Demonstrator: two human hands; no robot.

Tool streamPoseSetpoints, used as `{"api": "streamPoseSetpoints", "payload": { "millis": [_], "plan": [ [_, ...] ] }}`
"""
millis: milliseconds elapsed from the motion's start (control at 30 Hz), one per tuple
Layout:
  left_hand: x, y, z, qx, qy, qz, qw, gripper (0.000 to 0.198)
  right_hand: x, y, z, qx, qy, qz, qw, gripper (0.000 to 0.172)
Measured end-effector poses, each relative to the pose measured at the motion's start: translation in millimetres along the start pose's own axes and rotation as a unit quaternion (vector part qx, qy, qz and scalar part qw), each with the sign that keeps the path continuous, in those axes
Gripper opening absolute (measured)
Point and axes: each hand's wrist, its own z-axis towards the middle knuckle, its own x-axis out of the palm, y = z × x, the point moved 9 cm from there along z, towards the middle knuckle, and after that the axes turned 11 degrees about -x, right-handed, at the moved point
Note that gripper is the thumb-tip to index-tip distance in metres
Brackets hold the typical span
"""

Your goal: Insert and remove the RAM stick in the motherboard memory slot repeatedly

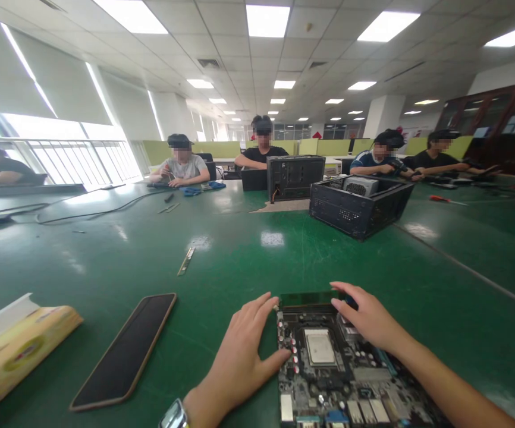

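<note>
Scanning from the left, we see the packet (34,356) and the phone (128,351) well apart from our left hand (244,339), and the loose stick (187,261) beyond them; only a careless sweep would be likely to catch any of these. The board (304,385) lies flat on the table (235,255) at the near side, right of the middle, between our two hands, and most of the risk seems to sit there. Pressing hard with the left thumb could bend the capacitors (294,351) at its left edge. Uneven force on the green strip (306,299) at the far edge could tilt or damage it, and pushing from one side alone could slide the board on the smooth top. A dropped right forearm (440,371) could scrape the right-hand parts.

Our left hand is spread wide around the far left corner, palm down, fingers reaching far, thumb pointing right over the edge. Our right hand (371,315) comes in from the near right, its thumb and forefinger slightly parted and pointing left at the strip's right end. A dark thing (351,301) shows behind the thumb; we cannot tell whether this hand grips it or the strip.
</note>
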Motion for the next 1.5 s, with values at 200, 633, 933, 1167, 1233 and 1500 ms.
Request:
{"api": "streamPoseSetpoints", "payload": {
  "millis": [200, 633, 933, 1167, 1233, 1500],
  "plan": [
    [1.9, -3.7, -4.1, 0.014, 0.015, -0.009, 1.0, 0.067, 9.5, -3.7, -2.4, 0.014, 0.023, 0.004, 1.0, 0.025],
    [-2.2, -0.3, -1.2, -0.007, 0.008, -0.074, 0.997, 0.035, 22.5, 29.1, -12.0, -0.011, 0.064, 0.069, 0.995, 0.021],
    [-9.3, -8.2, -2.0, 0.036, -0.037, -0.056, 0.997, 0.02, 21.8, 26.6, -14.5, -0.012, 0.058, 0.098, 0.993, 0.02],
    [-15.3, -12.8, -3.8, 0.061, -0.067, -0.051, 0.995, 0.018, 20.5, 29.8, -12.8, -0.01, 0.054, 0.102, 0.993, 0.022],
    [-16.4, -13.8, -3.5, 0.059, -0.07, -0.042, 0.995, 0.016, 19.8, 30.7, -12.8, -0.012, 0.054, 0.097, 0.994, 0.022],
    [-18.6, -17.2, -2.0, 0.061, -0.068, -0.037, 0.995, 0.012, 19.0, 29.9, -13.0, -0.005, 0.049, 0.1, 0.994, 0.023]
  ]
}}
